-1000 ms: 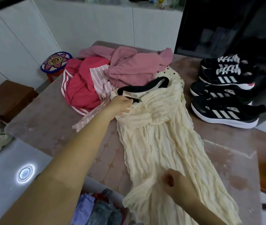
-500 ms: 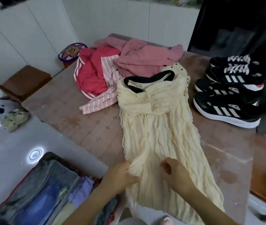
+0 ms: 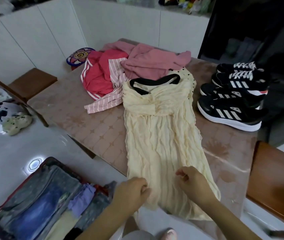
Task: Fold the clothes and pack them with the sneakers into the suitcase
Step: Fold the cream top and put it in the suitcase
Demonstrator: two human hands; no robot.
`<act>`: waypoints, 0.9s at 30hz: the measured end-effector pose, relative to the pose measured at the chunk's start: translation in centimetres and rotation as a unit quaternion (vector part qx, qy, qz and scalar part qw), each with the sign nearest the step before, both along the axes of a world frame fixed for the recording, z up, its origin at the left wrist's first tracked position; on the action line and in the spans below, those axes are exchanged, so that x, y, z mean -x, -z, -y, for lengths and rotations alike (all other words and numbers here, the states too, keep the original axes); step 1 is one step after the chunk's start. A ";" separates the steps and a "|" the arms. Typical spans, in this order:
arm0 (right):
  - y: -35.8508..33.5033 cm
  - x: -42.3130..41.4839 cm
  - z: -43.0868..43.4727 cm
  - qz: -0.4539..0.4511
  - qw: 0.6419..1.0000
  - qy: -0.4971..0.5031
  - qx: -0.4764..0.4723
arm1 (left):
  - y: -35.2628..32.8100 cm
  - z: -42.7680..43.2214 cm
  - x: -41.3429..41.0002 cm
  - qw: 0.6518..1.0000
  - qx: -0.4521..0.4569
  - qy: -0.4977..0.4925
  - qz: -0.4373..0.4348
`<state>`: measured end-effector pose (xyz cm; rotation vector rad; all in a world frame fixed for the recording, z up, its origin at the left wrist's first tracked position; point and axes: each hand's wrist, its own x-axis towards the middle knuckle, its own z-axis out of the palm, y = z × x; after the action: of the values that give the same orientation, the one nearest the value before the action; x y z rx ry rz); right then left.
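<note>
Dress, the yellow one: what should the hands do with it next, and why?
Probably lift the hem and fold it up toward the black neckline. The dress lies flat and full-length on the table, likely too long for the suitcase. The left hand and right hand both pinch its near end, so halving it looks like the natural step.

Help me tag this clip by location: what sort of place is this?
Probably a room in a home: a covered table with wooden benches, white cabinets, and an open suitcase on the floor.
</note>
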<state>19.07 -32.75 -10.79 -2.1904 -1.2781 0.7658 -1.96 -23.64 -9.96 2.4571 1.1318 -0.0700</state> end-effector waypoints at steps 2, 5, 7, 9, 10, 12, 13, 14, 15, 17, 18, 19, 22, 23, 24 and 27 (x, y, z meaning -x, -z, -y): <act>0.0 -1.6 1.2 0.050 0.998 0.034 -0.018 | 0.7 -1.1 1.3 0.996 -0.012 -0.044 0.072; 0.5 -3.6 3.4 0.084 0.992 0.087 -0.045 | 2.8 -3.4 4.2 0.992 -0.089 0.037 0.084; 0.9 -4.2 4.6 0.075 0.990 0.122 0.001 | 4.2 -4.3 5.7 0.978 -0.113 0.174 -0.010; 1.2 -4.0 5.3 0.057 0.992 0.114 0.018 | 5.2 -4.3 6.0 0.954 -0.138 0.256 -0.067; 1.2 -3.7 5.4 0.048 0.994 0.097 0.025 | 5.7 -4.0 5.6 0.948 -0.163 0.265 -0.067; 0.9 -3.0 5.2 0.036 0.996 0.060 0.063 | 6.5 -3.4 4.6 0.943 -0.212 0.254 -0.043; 0.7 -2.8 5.1 0.032 0.995 0.038 0.086 | 6.8 -3.5 4.1 0.941 -0.225 0.251 -0.028; 0.6 -2.8 5.1 0.021 0.995 0.018 0.096 | 7.0 -3.7 3.7 0.937 -0.240 0.254 -0.011; 0.7 -3.0 5.0 0.007 0.996 0.005 0.087 | 6.9 -4.0 3.3 0.932 -0.251 0.261 0.008; 0.4 -3.9 5.1 -0.009 0.998 -0.022 0.065 | 6.4 -4.7 2.7 0.925 -0.260 0.272 0.056; 0.2 -4.4 5.2 -0.006 0.996 -0.049 0.071 | 6.0 -5.1 2.5 0.922 -0.260 0.275 0.079; -0.2 -5.0 5.5 0.011 0.992 -0.090 0.085 | 5.8 -5.5 2.3 0.920 -0.260 0.278 0.093; -0.6 -7.3 6.3 0.131 0.969 -0.175 0.116 | 5.1 -6.3 2.4 0.916 -0.248 0.300 0.098; -0.6 -8.1 6.4 0.215 0.951 -0.195 0.107 | 4.9 -6.4 2.6 0.915 -0.243 0.308 0.096; -0.3 -8.7 6.6 0.283 0.926 -0.229 0.097 | 4.8 -6.5 2.8 0.914 -0.237 0.315 0.093; 0.0 -9.4 6.6 0.321 0.892 -0.304 0.089 | 4.4 -6.6 3.1 0.913 -0.211 0.340 0.081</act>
<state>28.49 -39.33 -10.80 -2.2832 -2.3831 0.3608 -5.06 -17.06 -14.40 3.0618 0.1806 0.1891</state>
